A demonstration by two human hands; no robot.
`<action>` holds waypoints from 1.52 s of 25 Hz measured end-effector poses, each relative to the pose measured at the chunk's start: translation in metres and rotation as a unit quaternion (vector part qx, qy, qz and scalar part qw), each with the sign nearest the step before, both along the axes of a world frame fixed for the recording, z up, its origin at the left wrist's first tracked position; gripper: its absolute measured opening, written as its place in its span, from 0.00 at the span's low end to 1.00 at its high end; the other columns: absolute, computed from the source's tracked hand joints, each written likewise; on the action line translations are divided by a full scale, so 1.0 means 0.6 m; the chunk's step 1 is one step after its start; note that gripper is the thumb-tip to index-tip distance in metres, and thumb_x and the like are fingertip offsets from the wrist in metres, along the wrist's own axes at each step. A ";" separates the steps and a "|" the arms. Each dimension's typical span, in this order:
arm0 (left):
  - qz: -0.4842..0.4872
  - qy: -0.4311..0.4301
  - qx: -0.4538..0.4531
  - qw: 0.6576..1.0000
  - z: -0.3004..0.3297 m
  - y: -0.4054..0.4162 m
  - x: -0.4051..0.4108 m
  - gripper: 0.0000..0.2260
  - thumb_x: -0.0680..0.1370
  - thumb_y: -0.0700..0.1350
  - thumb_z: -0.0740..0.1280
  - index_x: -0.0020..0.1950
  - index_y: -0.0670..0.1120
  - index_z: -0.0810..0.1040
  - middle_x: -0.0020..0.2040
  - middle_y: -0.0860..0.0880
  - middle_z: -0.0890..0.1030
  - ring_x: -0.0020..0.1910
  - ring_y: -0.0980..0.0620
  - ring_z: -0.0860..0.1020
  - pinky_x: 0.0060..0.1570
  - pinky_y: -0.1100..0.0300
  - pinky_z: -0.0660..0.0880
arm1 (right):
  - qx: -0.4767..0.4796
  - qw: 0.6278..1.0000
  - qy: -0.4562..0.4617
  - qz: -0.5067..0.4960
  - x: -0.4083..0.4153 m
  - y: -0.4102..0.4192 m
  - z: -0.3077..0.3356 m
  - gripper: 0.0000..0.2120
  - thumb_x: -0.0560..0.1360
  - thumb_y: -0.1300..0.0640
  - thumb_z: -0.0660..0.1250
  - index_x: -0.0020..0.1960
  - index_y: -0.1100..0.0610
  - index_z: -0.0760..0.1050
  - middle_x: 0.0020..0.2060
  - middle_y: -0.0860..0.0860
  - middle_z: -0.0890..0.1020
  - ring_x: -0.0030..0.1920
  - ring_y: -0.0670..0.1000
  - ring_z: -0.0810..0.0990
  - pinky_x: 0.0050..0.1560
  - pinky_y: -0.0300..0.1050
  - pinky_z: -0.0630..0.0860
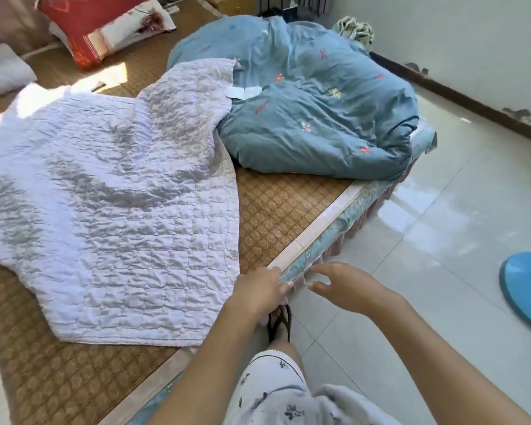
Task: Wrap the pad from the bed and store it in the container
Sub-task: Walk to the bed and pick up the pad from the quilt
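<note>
The left hand's [262, 288] fingers curled over the bed [316, 223] edge, just beside the white quilted pad's [105, 194] near corner; whether they pinched any cloth could not be told. The right hand [344, 286] hovered off the bed over the floor tiles [442, 210], fingers spread and empty. Both forearms reached forward from below. The pad lay unrolled on the woven mat [282, 207], its long axis running from the near edge up toward the blue duvet [316, 96], which it touched.

Bed [292, 207]: pad [111, 210], quilt [313, 118], pillows [95, 29]
</note>
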State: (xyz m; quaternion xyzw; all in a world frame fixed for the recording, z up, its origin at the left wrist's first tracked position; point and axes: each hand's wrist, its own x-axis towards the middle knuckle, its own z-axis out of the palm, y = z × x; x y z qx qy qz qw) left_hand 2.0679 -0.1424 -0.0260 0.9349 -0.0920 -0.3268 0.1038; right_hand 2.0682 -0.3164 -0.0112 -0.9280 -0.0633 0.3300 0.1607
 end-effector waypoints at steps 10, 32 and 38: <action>0.011 -0.005 -0.009 1.000 0.007 -0.007 0.342 0.17 0.80 0.56 0.54 0.56 0.44 0.72 0.56 0.43 0.78 0.54 0.44 0.77 0.51 0.50 0.72 | -0.001 1.000 0.002 -0.007 0.337 -0.013 0.006 0.23 0.78 0.44 0.58 0.69 0.52 0.67 0.65 0.54 0.75 0.63 0.55 0.75 0.60 0.52 0.73; 0.187 -0.151 0.037 0.970 -0.313 -0.058 1.204 0.27 0.79 0.60 0.51 0.76 0.52 0.58 0.76 0.43 0.62 0.75 0.44 0.61 0.73 0.46 0.56 | -0.001 0.980 -0.116 0.162 1.290 -0.020 -0.291 0.21 0.79 0.49 0.56 0.71 0.51 0.63 0.69 0.51 0.69 0.67 0.55 0.69 0.63 0.49 0.67; 0.193 -0.180 0.010 0.964 -0.544 -0.073 1.262 0.28 0.73 0.61 0.57 0.69 0.50 0.72 0.68 0.43 0.75 0.67 0.40 0.73 0.66 0.34 0.63 | 0.082 0.983 -0.130 0.101 1.522 0.116 -0.434 0.19 0.77 0.52 0.62 0.67 0.56 0.70 0.64 0.58 0.74 0.65 0.59 0.70 0.64 0.52 0.68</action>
